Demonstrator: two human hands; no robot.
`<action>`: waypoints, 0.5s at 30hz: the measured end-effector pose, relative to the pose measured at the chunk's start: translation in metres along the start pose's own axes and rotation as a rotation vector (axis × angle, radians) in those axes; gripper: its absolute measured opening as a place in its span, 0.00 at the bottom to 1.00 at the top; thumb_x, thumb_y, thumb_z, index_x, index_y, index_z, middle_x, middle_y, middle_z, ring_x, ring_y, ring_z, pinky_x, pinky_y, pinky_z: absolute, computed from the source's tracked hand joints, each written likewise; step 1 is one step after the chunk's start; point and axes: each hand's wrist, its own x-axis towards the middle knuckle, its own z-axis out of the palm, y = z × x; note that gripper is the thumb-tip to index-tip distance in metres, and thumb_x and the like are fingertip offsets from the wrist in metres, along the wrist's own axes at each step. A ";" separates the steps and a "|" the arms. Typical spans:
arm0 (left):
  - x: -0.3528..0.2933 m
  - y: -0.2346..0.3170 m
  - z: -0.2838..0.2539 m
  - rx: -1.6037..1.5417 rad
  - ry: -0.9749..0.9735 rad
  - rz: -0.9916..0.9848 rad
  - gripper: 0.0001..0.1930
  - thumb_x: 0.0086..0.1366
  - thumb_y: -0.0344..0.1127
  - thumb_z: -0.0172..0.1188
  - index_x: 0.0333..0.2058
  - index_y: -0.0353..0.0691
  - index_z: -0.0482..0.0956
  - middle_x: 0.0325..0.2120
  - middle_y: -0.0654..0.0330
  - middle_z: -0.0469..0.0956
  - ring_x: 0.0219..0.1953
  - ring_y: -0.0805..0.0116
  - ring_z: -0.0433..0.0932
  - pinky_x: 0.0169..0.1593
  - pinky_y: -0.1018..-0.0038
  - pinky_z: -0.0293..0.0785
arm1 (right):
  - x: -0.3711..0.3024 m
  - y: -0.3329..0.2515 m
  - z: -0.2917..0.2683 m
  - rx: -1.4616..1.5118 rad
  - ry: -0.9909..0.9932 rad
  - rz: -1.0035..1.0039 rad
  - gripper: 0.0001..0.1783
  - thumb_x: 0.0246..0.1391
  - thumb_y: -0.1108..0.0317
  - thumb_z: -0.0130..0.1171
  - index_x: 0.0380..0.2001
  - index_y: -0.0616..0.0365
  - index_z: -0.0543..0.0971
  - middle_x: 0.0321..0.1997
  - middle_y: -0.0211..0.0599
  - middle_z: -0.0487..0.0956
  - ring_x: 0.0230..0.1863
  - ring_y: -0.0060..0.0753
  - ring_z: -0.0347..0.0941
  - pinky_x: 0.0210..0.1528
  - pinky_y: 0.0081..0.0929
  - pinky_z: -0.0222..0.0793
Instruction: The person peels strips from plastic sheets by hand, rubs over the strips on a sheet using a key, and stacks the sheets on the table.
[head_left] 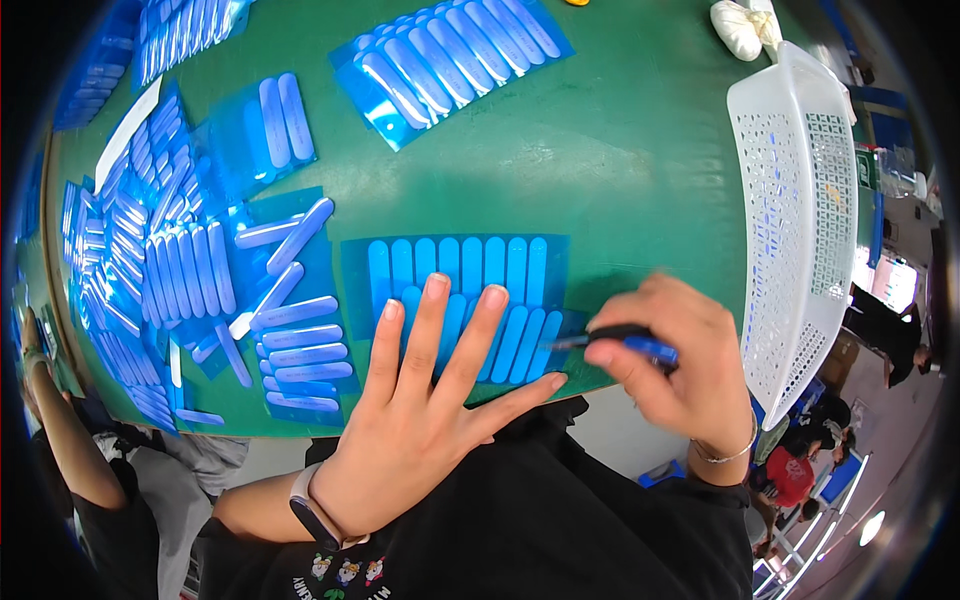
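Note:
My left hand (425, 400) lies flat with its fingers spread over blue round-ended strips (470, 262) at the table's near edge. The strips sit in two overlapping rows on a sheet of blue film (555, 262). In my right hand (680, 350) is a slim tool with a black and blue handle (640, 340), gripped between thumb and fingers. Its thin metal tip (565, 342) points left and meets the right end of the lower row. Motion blurs the right hand slightly. My left palm and fingers hide part of the lower strips.
A heap of blue strips (185, 270) on film covers the table's left side. Another filled sheet (455, 60) lies at the far middle. A white perforated basket (790, 240) stands along the right edge. Another person's arm (65, 430) shows at far left.

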 end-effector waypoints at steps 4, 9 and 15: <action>0.000 0.000 0.002 0.007 0.020 0.002 0.52 0.31 0.56 0.70 0.62 0.83 0.58 0.66 0.43 0.51 0.64 0.30 0.53 0.63 0.41 0.53 | 0.001 -0.006 -0.003 -0.090 -0.070 -0.074 0.10 0.43 0.73 0.67 0.30 0.60 0.77 0.23 0.37 0.75 0.23 0.40 0.70 0.25 0.31 0.66; 0.000 -0.001 0.003 -0.011 0.013 0.003 0.52 0.31 0.56 0.69 0.62 0.83 0.59 0.66 0.44 0.51 0.64 0.31 0.53 0.62 0.41 0.53 | 0.006 -0.010 -0.005 -0.143 -0.119 -0.108 0.11 0.42 0.73 0.67 0.30 0.60 0.76 0.25 0.36 0.76 0.25 0.40 0.72 0.26 0.31 0.67; 0.000 -0.001 0.004 -0.019 0.049 -0.006 0.53 0.29 0.55 0.70 0.61 0.83 0.59 0.66 0.45 0.52 0.64 0.31 0.54 0.62 0.41 0.54 | 0.015 -0.005 -0.005 -0.149 0.006 -0.062 0.13 0.38 0.72 0.70 0.28 0.62 0.77 0.20 0.38 0.73 0.20 0.37 0.67 0.23 0.27 0.60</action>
